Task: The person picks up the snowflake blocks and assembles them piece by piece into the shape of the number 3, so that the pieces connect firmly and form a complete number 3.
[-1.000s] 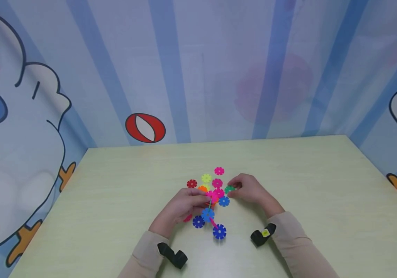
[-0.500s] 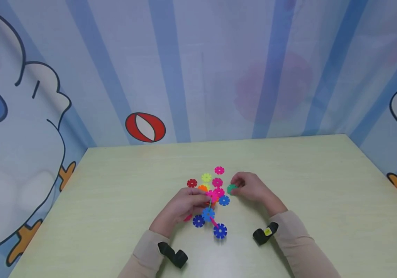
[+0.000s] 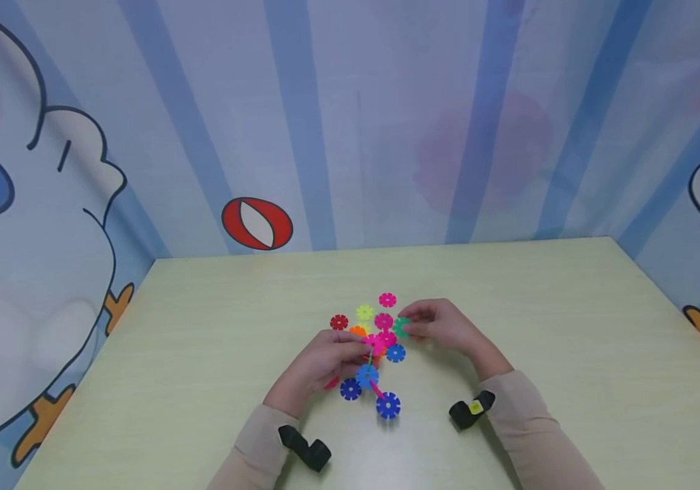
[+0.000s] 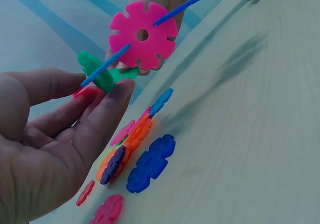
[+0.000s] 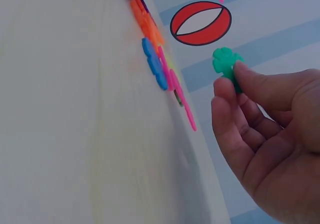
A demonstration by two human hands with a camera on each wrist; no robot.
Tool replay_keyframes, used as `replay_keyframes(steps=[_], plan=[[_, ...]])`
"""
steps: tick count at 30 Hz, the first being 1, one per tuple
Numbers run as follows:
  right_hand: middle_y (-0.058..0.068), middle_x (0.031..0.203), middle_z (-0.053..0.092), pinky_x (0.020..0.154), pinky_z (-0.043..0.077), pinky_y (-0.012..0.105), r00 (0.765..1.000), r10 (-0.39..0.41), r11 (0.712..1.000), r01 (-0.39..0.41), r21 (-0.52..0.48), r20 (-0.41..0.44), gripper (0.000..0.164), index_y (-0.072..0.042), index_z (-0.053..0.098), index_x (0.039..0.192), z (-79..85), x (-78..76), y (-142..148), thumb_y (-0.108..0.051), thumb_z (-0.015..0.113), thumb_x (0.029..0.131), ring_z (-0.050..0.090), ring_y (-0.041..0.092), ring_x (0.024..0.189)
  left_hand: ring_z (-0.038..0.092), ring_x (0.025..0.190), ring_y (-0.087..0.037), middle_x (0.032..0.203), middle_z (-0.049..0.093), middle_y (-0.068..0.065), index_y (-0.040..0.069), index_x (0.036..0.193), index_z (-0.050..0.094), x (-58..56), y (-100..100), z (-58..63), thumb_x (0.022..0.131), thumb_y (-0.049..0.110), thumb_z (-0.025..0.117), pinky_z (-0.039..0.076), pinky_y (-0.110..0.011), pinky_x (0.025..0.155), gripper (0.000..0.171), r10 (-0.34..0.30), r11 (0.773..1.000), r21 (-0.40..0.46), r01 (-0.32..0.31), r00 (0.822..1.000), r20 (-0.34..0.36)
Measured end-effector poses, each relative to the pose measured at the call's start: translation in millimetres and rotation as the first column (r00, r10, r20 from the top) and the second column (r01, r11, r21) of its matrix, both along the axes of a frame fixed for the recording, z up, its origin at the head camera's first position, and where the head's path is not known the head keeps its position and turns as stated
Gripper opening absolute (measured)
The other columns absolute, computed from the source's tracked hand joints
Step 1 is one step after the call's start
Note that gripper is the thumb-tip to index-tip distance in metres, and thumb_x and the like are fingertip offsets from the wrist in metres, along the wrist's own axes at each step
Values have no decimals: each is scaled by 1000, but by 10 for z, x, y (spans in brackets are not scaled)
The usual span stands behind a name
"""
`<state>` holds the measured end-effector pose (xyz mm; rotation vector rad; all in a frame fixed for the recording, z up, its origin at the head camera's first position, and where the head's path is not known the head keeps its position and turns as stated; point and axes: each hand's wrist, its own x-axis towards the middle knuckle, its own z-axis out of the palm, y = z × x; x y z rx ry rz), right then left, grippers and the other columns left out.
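Observation:
My left hand (image 3: 328, 361) pinches a chain of joined snowflake discs, which stands over the table. In the left wrist view a green disc (image 4: 95, 70) sits between thumb and fingers, and a pink disc (image 4: 131, 46) is slotted with edge-on blue ones. Two blue discs of the chain, a light blue one (image 3: 367, 376) and a dark blue one (image 3: 388, 406), point toward the body in the head view. Thumb and index finger of my right hand (image 3: 444, 327) pinch a loose green snowflake disc (image 5: 225, 60), right of the chain. My left fingers partly hide the pile beneath.
Loose snowflake discs lie on the pale table (image 3: 540, 306) around the left hand. Among them are a dark red one (image 3: 339, 322), a yellow one (image 3: 365, 312), a pink one (image 3: 387, 299) and a blue one (image 3: 395, 352). A printed backdrop (image 3: 380, 136) stands behind the table.
My right hand has drawn the green disc away from the pile to the right, then raised it and brought it back leftward. The left hand stays in place with its chain.

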<state>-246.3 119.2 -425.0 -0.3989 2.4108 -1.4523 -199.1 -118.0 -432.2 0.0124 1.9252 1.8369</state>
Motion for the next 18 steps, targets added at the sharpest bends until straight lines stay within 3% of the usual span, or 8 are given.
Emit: replay_keyframes(steps=[8,18], plan=[[11,94,68,78,57,37,997,76,989,-75,-125,0,22,4,64,110,96,82,-55,-8,64,92,69,25,83,65,74,-15,88,68,-7,-7,110,67,9,0,39,93,15,64,57,-27,74,27,12,1000,-21,-13,1000,-12],[9,89,67,82,57,40,992,123,979,-122,-162,-3,19,6,63,105,148,136,-102,-6,64,92,69,31,88,65,75,-14,90,68,-7,-7,112,66,9,-6,52,94,15,62,57,-26,74,29,10,1000,3,-10,1000,-18]])
